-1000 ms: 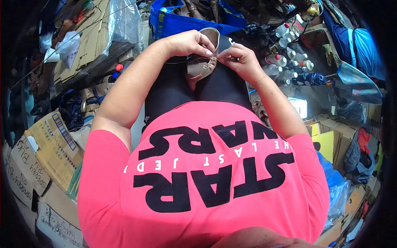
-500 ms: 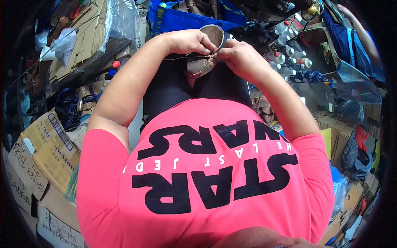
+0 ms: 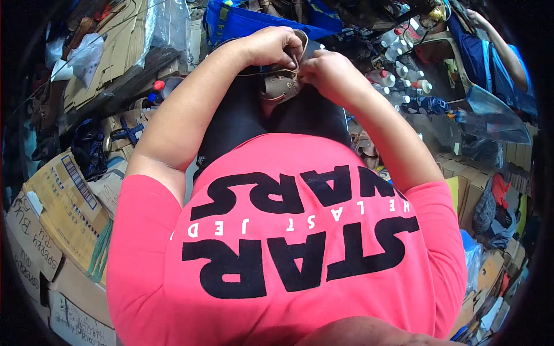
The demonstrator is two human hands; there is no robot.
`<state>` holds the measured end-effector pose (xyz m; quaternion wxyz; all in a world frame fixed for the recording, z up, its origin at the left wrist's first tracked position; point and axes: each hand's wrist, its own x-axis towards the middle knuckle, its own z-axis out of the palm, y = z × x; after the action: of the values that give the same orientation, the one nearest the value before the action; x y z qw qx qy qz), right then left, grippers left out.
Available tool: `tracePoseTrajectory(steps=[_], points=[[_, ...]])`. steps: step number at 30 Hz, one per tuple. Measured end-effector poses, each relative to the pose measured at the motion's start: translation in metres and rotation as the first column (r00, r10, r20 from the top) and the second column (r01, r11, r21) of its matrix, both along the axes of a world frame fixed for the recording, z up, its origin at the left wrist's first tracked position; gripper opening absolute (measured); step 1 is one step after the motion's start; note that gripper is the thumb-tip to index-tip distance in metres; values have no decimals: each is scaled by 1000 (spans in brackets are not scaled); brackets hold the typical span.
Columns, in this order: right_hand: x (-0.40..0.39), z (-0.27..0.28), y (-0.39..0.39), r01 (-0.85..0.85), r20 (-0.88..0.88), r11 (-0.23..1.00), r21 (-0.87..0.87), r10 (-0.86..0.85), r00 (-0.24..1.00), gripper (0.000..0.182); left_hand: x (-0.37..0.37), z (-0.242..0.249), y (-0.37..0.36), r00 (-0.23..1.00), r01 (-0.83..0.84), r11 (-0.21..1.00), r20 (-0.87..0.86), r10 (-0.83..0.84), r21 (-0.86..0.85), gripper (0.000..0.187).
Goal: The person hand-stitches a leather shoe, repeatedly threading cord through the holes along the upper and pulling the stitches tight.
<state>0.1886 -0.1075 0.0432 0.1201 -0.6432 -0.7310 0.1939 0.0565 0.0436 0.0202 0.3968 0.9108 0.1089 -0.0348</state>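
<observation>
Shifted up and away along the lap since a second ago: shoe (image 3: pixel 281 86) and both hands, now closer to the blue bag (image 3: pixel 242 23). Left hand (image 3: pixel 271 46) curled over the top of the shoe, fingers bent down onto its upper edge. Right hand (image 3: pixel 323 72) pressed against the shoe's right side, fingertips pinched together at the seam, touching the left hand's fingers. Both closed on the shoe, hands together. A thin thread (image 3: pixel 254 74) stretched leftward from the pinch point, across the dark trousers (image 3: pixel 236 121). Brown shoe resting on the thighs, between the two hands, opening turned away from the body, mostly covered by the fingers.

Pink T-shirt (image 3: pixel 288 242) with black lettering filling the lower half of the view. Cardboard boxes (image 3: pixel 63 190) stacked at the left, flattened cardboard (image 3: pixel 104 63) above them. A cluster of small bottles (image 3: pixel 404 69) with white and red caps to the right of the hands. Another person's arm (image 3: pixel 508 52) in a blue sleeve at the upper right, well apart from the shoe.
</observation>
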Motion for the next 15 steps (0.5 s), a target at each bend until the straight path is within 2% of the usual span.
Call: tracePoseTrajectory(steps=[2, 4, 5, 6, 7, 8, 9, 10, 11, 12, 13, 14, 15], points=[[-1, -6, 2, -35, 13, 999, 3, 35, 999, 13, -1, -1, -3, 999, -37, 999, 9, 37, 40, 28], [-7, -18, 9, 53, 56, 996, 71, -57, 997, 12, -3, -5, -8, 997, -68, 994, 28, 66, 85, 30], [-3, -20, 12, 59, -43, 998, 17, -58, 997, 15, -7, -10, -12, 973, -178, 973, 177, 150, 150, 35], [1, -18, 12, 50, -38, 998, 25, -49, 998, 15, -12, -11, -15, 919, -294, 935, 326, 221, 196, 39], [5, -17, 9, 118, -220, 992, -36, -123, 968, 15, -19, 0, -26, 880, -441, 870, 299, 370, 221, 47], [8, -16, 5, 174, -390, 978, -112, -204, 898, 17, -28, 4, -34, 843, -507, 821, 350, 408, 263, 47], [10, -3, 3, 215, -519, 910, -355, -383, 764, 22, -40, 8, -41, 836, -512, 823, 364, 410, 247, 43], [19, -15, 3, 231, -670, 892, -388, -445, 594, 25, -53, 11, -46, 830, -515, 825, 375, 413, 231, 39], [28, -24, -2, 243, -639, 933, -265, -359, 681, 25, -67, 13, -49, 831, -517, 825, 368, 418, 230, 39], [31, -27, -7, 239, -590, 961, -141, -275, 759, 26, -82, 17, -51, 891, -444, 893, 143, 432, 70, 34], [26, -20, -16, 162, -503, 984, -77, -178, 846, 27, -96, 22, -51, 919, -392, 913, -80, 385, -111, 29], [23, -12, -23, 78, -401, 997, -17, -78, 913, 29, -108, 32, -51, 912, -393, 914, -166, 374, -98, 26], [23, -21, -26, 74, -409, 992, 103, -25, 912, 27, -120, 39, -47, 899, -391, 916, -247, 361, -86, 25]])
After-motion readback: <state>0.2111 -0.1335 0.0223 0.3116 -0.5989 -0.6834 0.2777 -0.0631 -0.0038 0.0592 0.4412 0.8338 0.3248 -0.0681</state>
